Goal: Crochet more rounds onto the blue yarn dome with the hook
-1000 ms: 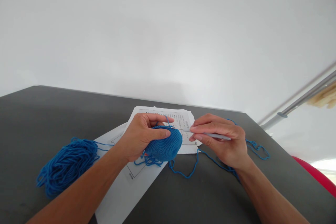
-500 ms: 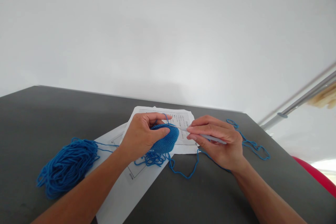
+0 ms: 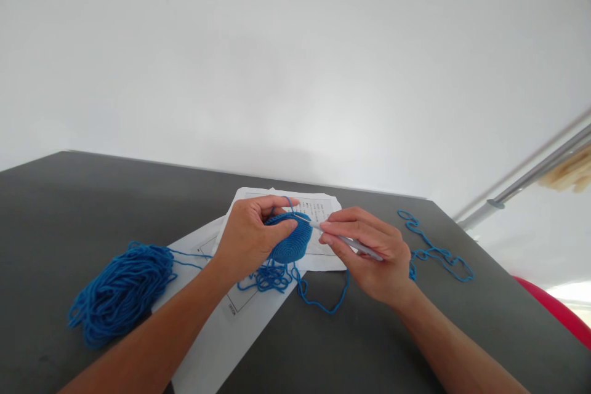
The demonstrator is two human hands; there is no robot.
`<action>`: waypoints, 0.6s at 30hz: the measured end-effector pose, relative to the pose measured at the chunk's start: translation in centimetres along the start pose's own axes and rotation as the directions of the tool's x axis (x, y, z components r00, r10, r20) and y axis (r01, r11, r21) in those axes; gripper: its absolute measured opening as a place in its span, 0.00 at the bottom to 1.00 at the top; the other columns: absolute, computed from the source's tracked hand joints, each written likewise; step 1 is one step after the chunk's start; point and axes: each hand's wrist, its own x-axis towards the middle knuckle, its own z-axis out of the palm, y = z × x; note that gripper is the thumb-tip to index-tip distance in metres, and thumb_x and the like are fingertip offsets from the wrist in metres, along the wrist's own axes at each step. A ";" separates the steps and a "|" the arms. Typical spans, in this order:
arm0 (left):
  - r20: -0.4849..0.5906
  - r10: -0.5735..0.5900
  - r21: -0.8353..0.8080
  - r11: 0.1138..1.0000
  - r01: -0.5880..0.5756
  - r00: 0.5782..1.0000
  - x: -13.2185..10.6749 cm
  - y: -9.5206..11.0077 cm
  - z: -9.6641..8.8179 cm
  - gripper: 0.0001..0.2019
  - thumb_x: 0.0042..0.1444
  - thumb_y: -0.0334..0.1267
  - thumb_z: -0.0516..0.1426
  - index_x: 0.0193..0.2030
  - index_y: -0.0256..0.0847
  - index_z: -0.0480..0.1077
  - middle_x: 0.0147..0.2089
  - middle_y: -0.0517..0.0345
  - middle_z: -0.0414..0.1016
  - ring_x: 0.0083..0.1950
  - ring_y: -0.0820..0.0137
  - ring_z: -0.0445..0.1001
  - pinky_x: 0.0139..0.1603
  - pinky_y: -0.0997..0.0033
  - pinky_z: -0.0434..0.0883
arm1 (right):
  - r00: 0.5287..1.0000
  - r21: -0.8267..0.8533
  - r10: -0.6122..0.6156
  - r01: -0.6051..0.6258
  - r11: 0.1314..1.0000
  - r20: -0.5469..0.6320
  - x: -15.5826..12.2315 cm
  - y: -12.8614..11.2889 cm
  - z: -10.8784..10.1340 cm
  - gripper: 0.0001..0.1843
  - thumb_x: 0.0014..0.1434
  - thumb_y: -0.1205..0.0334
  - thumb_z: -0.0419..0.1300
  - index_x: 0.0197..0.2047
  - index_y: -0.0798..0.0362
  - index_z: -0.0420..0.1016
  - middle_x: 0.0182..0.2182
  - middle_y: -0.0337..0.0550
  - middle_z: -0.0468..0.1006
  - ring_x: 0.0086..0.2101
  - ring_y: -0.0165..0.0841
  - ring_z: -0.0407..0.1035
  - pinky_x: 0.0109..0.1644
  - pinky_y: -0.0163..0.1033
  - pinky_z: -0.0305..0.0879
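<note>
Between the thumb and fingers of my left hand (image 3: pixel 252 229) is a rounded blue crochet piece (image 3: pixel 293 241). A strand of blue yarn runs over the left index finger down to the piece's upper edge. My right hand (image 3: pixel 369 252) grips a crochet hook (image 3: pixel 353 242) with a grey handle, pen-like. The hook's thin metal tip meets the top edge of the piece near my left thumb; whether it is inside a stitch I cannot tell. Below the piece lies a loose tangle of blue yarn (image 3: pixel 270 278).
A blue yarn skein (image 3: pixel 122 292) rests on the dark table (image 3: pixel 115 197) at left, a strand leading to my left hand. Printed paper sheets (image 3: pixel 217 341) lie under the work. More loose yarn (image 3: pixel 438 251) curls at right. A white wall (image 3: pixel 295 74) stands behind, and a metal pole (image 3: pixel 530 181) at right.
My right hand has moved left with the crochet hook, which now slants more steeply with its tip closer to the piece. The crochet piece has shifted slightly up and left.
</note>
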 end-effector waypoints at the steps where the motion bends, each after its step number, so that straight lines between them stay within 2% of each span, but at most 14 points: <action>1: 0.000 0.014 0.011 1.000 -0.014 1.000 -0.1 0.0 0.1 0.16 0.49 0.36 0.68 0.46 0.36 0.84 0.29 0.59 0.77 0.29 0.72 0.71 0.28 0.75 0.68 | 1.000 -0.001 -0.004 0.004 1.000 0.006 0.0 0.0 0.1 0.12 0.59 0.76 0.68 0.45 0.55 0.84 0.37 0.48 0.82 0.35 0.32 0.78 0.37 0.36 0.76; 6: -0.032 0.136 0.090 0.987 -0.133 0.990 -0.4 -0.2 0.6 0.13 0.51 0.35 0.67 0.45 0.38 0.84 0.26 0.62 0.76 0.29 0.71 0.71 0.32 0.73 0.70 | 0.997 -0.075 -0.077 0.079 0.994 0.029 -0.1 -0.4 0.7 0.12 0.61 0.77 0.66 0.47 0.57 0.83 0.38 0.49 0.81 0.36 0.32 0.78 0.39 0.35 0.77; 8: -0.040 0.161 0.070 0.985 -0.158 0.986 -0.4 -0.3 0.7 0.13 0.52 0.36 0.67 0.45 0.39 0.84 0.29 0.60 0.79 0.31 0.69 0.74 0.33 0.72 0.72 | 0.996 -0.114 -0.093 0.094 0.989 0.014 -0.2 -0.5 1.0 0.13 0.61 0.77 0.66 0.48 0.57 0.82 0.40 0.51 0.81 0.39 0.34 0.78 0.39 0.36 0.77; 11: -0.065 0.193 0.035 0.981 -0.191 0.979 -0.5 -0.3 0.8 0.10 0.53 0.35 0.67 0.43 0.40 0.84 0.39 0.56 0.85 0.37 0.65 0.80 0.40 0.68 0.76 | 0.999 -0.077 -0.017 0.014 0.997 -0.036 -0.5 -0.8 1.6 0.13 0.62 0.76 0.65 0.49 0.55 0.82 0.48 0.54 0.80 0.40 0.34 0.78 0.40 0.38 0.79; 14: -0.078 0.220 0.025 0.976 -0.218 0.972 -0.7 -0.2 0.9 0.11 0.53 0.34 0.67 0.44 0.40 0.85 0.46 0.54 0.87 0.43 0.62 0.82 0.47 0.65 0.77 | 0.995 0.034 0.093 -0.092 0.995 -0.039 -0.7 -1.0 2.1 0.15 0.64 0.74 0.64 0.52 0.52 0.80 0.51 0.53 0.79 0.42 0.35 0.79 0.41 0.39 0.81; 18: -0.076 0.206 -0.050 0.976 -0.210 0.976 -0.9 -0.1 0.7 0.15 0.52 0.33 0.67 0.49 0.39 0.84 0.40 0.56 0.87 0.41 0.63 0.82 0.45 0.66 0.77 | 0.987 0.119 0.156 -0.151 0.981 -0.033 -0.9 -0.9 2.2 0.16 0.64 0.73 0.64 0.53 0.50 0.81 0.49 0.51 0.81 0.44 0.37 0.79 0.39 0.39 0.81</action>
